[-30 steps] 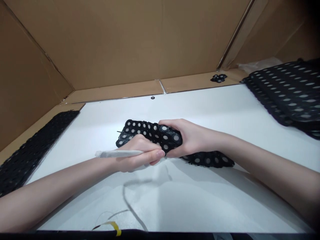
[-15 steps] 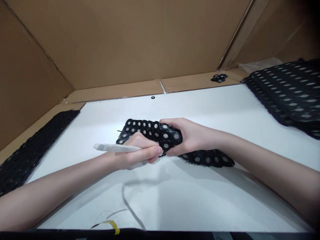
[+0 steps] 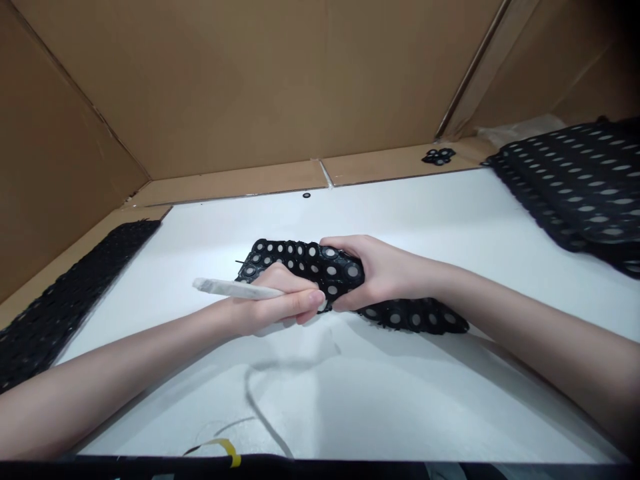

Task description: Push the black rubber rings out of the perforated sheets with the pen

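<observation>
Pinched in my left hand (image 3: 280,300) is a slim white pen-like tool (image 3: 235,289). Its back end sticks out to the left over my wrist; its working tip is hidden by my fingers at the lower edge of a black sheet with rows of pale round discs (image 3: 314,253). My right hand (image 3: 383,270) grips the right end of that sheet, thumb and fingers on opposite edges. Another part of the dotted black material (image 3: 415,317) lies under and beyond my right wrist; whether it joins the held piece I cannot tell.
Folded black dotted sheets (image 3: 575,187) are piled at the right. A long black strip (image 3: 75,293) lies along the left. A small ring (image 3: 307,195) and a dotted scrap (image 3: 439,157) sit at the back. Cardboard walls (image 3: 300,80) enclose the white table (image 3: 400,400); a yellow strip (image 3: 230,450) lies in front.
My left hand has shifted slightly up and left, and the back end of the pen-like tool has risen. The right hand keeps its grip on the sheet almost unmoved.
</observation>
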Demonstrator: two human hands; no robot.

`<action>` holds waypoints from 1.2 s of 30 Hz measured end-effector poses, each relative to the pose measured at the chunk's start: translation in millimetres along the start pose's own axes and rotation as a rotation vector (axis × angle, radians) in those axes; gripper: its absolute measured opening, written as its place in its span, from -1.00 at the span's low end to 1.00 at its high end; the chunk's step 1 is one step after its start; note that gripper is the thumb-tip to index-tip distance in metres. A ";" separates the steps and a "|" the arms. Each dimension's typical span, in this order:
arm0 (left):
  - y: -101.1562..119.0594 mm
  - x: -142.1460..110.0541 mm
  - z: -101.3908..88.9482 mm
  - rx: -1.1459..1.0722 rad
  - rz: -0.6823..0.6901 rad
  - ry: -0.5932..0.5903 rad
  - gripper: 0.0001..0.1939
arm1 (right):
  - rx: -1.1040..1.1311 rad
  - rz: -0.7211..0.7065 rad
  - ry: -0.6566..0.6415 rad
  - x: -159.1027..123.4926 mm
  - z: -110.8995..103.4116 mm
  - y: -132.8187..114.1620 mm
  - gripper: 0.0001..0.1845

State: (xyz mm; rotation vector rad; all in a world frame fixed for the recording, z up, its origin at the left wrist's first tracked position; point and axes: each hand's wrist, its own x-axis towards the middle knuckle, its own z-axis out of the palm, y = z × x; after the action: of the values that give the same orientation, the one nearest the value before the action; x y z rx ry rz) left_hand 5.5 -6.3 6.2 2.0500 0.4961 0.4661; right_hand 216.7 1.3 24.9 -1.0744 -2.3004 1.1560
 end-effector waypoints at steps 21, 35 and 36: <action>5.2 -1.3 -0.3 -0.151 -0.133 0.012 -0.53 | 0.002 0.020 0.023 0.8 0.2 1.8 -0.63; 5.7 -1.4 2.9 -0.139 -0.161 0.086 -0.54 | -0.115 -0.041 0.050 1.5 -1.7 14.5 -0.51; 5.5 -1.4 3.0 -0.130 -0.159 0.075 -0.54 | -0.110 -0.043 0.043 1.7 -1.8 14.4 -0.50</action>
State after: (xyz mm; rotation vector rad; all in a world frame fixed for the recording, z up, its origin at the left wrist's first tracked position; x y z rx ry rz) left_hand 6.8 -11.7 9.3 1.8572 0.6518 0.4683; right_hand 223.5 9.0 14.5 -1.0715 -2.3652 0.9906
